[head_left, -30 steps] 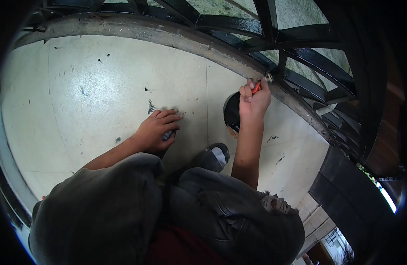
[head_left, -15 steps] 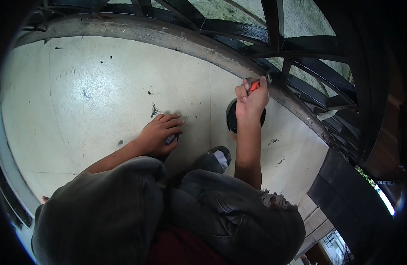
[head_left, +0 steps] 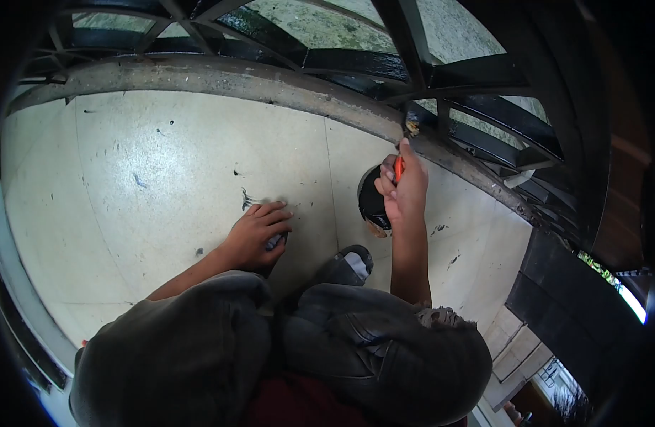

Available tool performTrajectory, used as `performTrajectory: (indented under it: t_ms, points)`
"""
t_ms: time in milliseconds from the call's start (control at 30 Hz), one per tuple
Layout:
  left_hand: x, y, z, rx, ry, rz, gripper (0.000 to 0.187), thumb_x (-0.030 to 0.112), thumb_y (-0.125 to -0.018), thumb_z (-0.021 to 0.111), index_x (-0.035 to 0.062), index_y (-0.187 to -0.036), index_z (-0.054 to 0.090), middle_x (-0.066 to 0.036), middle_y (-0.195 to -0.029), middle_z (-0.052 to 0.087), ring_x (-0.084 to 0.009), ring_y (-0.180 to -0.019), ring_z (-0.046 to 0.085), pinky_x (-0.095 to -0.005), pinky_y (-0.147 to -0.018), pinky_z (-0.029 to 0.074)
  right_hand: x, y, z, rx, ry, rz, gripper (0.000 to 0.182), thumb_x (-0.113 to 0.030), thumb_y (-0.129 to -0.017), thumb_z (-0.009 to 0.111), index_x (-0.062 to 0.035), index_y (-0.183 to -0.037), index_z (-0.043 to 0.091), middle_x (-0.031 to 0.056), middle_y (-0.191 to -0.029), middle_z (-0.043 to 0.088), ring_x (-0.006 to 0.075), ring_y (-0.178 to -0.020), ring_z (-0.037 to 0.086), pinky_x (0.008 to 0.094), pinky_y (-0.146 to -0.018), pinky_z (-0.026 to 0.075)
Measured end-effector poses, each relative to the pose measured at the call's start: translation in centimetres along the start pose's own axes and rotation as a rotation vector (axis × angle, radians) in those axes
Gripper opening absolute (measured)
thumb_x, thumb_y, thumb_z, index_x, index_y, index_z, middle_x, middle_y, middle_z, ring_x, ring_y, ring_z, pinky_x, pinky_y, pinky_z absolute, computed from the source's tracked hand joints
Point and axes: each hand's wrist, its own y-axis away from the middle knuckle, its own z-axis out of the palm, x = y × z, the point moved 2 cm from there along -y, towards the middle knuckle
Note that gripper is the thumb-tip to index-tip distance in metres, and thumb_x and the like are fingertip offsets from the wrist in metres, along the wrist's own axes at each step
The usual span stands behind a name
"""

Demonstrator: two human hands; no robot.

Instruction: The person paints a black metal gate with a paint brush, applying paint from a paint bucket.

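Observation:
My right hand (head_left: 404, 181) is closed round the red handle of a brush (head_left: 399, 169), whose bristle end (head_left: 412, 125) is up against the lower part of the black metal grille (head_left: 484, 107). Beside and partly under that hand is a round black container (head_left: 373, 199) on the pale floor. My left hand (head_left: 260, 231) rests low near the floor, its fingers spread, by my left foot, which it partly hides. Dark smudges mark the floor just beyond its fingertips.
A worn raised kerb (head_left: 270, 87) runs along the foot of the grille. The pale tiled floor (head_left: 157, 185) lies in front of my knees. My right shoe (head_left: 350, 265) is near the black container. Dark panels (head_left: 555, 292) stand at the right.
My view has shifted a little. My right hand has drawn slightly down and back from the grille with the brush, uncovering its bristle end. My left hand stays in place.

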Motion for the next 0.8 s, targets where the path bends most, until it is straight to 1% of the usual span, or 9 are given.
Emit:
performTrajectory:
  t_ms: [67, 200, 233, 333, 400, 500, 633, 700, 800]
  points:
    - [-0.1, -0.2, -0.1, -0.001, 0.013, -0.030, 0.024, 0.014, -0.080, 0.068, 0.0089, -0.104, 0.069, -0.008, -0.131, 0.062, -0.0313, -0.135, 0.048, -0.0477, -0.107, 0.039, -0.3, -0.3, -1.2, -0.014, 0.063, 0.031, 0.028, -0.029, -0.104, 0.056, -0.0028, -0.113, 0.057, 0.0046, -0.061, 0.047, 0.0085, -0.039, 0.030, 0.0242, -0.037, 0.019]
    - [0.0, -0.4, -0.1, -0.006, 0.027, -0.046, 0.024, 0.014, -0.080, 0.068, 0.0100, -0.104, 0.069, -0.007, -0.130, 0.063, -0.0311, -0.134, 0.048, -0.0483, -0.107, 0.038, 1.0, 0.5, 0.0, 0.053, 0.100, 0.120, 0.030, -0.032, -0.102, 0.060, -0.0027, -0.106, 0.061, -0.0005, -0.056, 0.041, 0.0067, -0.035, 0.025, 0.0246, -0.037, 0.017]
    - [0.0, -0.5, -0.1, -0.021, 0.016, -0.029, 0.024, 0.014, -0.080, 0.068, 0.0100, -0.104, 0.069, -0.007, -0.130, 0.063, -0.0311, -0.134, 0.048, -0.0483, -0.107, 0.038, 1.2, 1.0, 0.0, -0.101, 0.141, 0.140, 0.030, -0.032, -0.101, 0.061, -0.0025, -0.107, 0.061, -0.0023, -0.056, 0.038, 0.0057, -0.038, 0.027, 0.0235, -0.037, 0.017]
    - [0.0, -0.6, -0.1, -0.018, 0.016, -0.033, 0.026, 0.013, -0.079, 0.068, 0.0104, -0.105, 0.070, -0.007, -0.129, 0.063, -0.0312, -0.133, 0.048, -0.0485, -0.106, 0.039, 0.5, -0.5, -2.1, -0.097, 0.055, 0.035, 0.027, -0.029, -0.101, 0.060, -0.0030, -0.106, 0.061, -0.0032, -0.057, 0.038, 0.0050, -0.041, 0.030, 0.0225, -0.037, 0.018]
    - [0.0, -0.7, 0.1, -0.031, 0.003, -0.032, 0.026, 0.013, -0.079, 0.068, 0.0103, -0.104, 0.070, -0.006, -0.129, 0.063, -0.0312, -0.133, 0.049, -0.0486, -0.106, 0.039, 0.4, -1.2, -3.0, 0.128, -0.014, -0.043, 0.023, -0.026, -0.101, 0.059, -0.0032, -0.106, 0.062, -0.0038, -0.057, 0.037, 0.0048, -0.043, 0.032, 0.0226, -0.037, 0.018]
    - [-0.2, -0.9, 0.3, -0.048, -0.030, -0.028, 0.025, 0.012, -0.078, 0.069, 0.0101, -0.103, 0.070, -0.006, -0.128, 0.064, -0.0312, -0.132, 0.049, -0.0489, -0.106, 0.039, 1.6, 0.3, -1.6, -0.132, 0.133, 0.101, 0.022, -0.024, -0.100, 0.060, -0.0029, -0.105, 0.063, -0.0024, -0.057, 0.040, 0.0050, -0.040, 0.031, 0.0239, -0.036, 0.019]
    - [0.2, -1.0, 0.4, -0.032, -0.066, -0.011, 0.026, 0.013, -0.077, 0.070, 0.0094, -0.103, 0.069, -0.005, -0.126, 0.065, -0.0307, -0.130, 0.051, -0.0471, -0.103, 0.040, -0.8, -1.2, -4.7, 0.050, -0.130, -0.055, 0.024, -0.025, -0.101, 0.060, -0.0019, -0.101, 0.063, -0.0011, -0.056, 0.041, 0.0061, -0.040, 0.033, 0.0242, -0.035, 0.019]
    - [-0.1, -1.0, 0.7, -0.029, -0.092, -0.016, 0.026, 0.013, -0.077, 0.070, 0.0099, -0.102, 0.069, -0.004, -0.126, 0.065, -0.0305, -0.129, 0.051, -0.0473, -0.103, 0.041, 0.8, -0.4, -3.2, 0.076, -0.052, 0.001, 0.025, -0.026, -0.101, 0.060, -0.0013, -0.100, 0.063, -0.0015, -0.056, 0.041, 0.0064, -0.039, 0.033, 0.0245, -0.035, 0.019]
    - [0.0, -1.1, 0.7, -0.041, -0.101, -0.015, 0.026, 0.012, -0.076, 0.071, 0.0100, -0.102, 0.070, -0.004, -0.125, 0.066, -0.0315, -0.128, 0.052, -0.0482, -0.105, 0.040, 1.5, 0.2, -2.6, -0.159, 0.030, 0.115, 0.025, -0.025, -0.101, 0.060, -0.0005, -0.099, 0.063, -0.0019, -0.056, 0.041, 0.0060, -0.037, 0.029, 0.0258, -0.035, 0.018]
